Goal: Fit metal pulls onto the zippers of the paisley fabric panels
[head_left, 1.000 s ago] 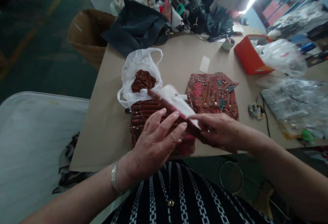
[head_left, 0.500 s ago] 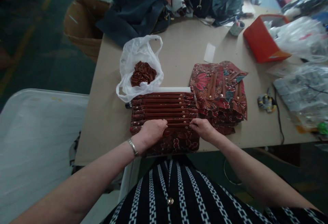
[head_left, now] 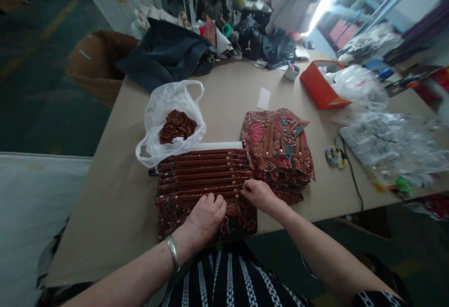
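Observation:
Overlapping patterned fabric panels with brown zippers lie fanned out in rows in front of me. My left hand is closed over the nearest zippered panel, its fingers bent near the zipper line and its thumb hidden. At the right end of the same zipper, my right hand is closed, with thumb and forefinger pinched at the panel's edge. Small gold-coloured zipper pulls show along the right side of the rows. A second pile of the same floral panels lies just beyond my right hand.
A white plastic bag holds small brown pieces. Pliers, a black cord, an orange box and clear plastic packets lie on the right. Dark cloth covers the back left; a person in yellow sleeves is beyond.
My view has tilted up, showing more of the room. My left hand has shifted nearer my body, onto the front panel; my right hand stays by the zipper's right end.

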`<state>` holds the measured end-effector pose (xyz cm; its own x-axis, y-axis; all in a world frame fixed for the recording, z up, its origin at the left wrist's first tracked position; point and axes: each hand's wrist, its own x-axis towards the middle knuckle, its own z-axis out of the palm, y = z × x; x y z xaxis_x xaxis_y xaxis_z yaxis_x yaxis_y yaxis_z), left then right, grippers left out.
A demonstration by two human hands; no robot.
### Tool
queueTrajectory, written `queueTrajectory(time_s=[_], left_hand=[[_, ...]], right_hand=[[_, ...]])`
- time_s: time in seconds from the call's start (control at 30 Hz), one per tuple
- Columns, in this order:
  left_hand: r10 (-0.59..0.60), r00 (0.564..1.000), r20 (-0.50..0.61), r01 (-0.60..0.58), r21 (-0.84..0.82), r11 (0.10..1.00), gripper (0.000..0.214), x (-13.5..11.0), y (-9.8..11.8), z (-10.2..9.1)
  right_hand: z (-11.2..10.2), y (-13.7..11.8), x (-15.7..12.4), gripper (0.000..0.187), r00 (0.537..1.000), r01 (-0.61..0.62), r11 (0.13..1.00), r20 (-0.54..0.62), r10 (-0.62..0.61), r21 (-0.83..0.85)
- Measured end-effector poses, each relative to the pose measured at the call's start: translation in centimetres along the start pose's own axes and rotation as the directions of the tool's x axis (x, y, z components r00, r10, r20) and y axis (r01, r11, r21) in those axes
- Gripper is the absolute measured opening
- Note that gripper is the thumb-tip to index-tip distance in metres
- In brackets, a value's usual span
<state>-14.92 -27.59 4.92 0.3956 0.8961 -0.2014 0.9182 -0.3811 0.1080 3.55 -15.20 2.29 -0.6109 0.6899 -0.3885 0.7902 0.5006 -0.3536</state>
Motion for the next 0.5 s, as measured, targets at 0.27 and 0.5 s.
queueTrajectory(time_s=[0.27, 0.5], left_hand=[[-0.005, 1.0, 0.006, 0.005, -0.018, 1.0, 0.036, -0.5, -0.2, 2.5], [-0.023, 1.0, 0.011, 0.024, -0.058, 0.998, 0.034, -0.4, 0.0, 1.8]], right_hand=[[-10.3, 5.4, 8.1, 0.026, 0.912, -0.4, 0.891, -0.194, 0.363, -0.215], [-9.5, 5.9, 11.3, 0.03, 0.867, -0.484, 0.869, -0.195, 0.459, -0.103]])
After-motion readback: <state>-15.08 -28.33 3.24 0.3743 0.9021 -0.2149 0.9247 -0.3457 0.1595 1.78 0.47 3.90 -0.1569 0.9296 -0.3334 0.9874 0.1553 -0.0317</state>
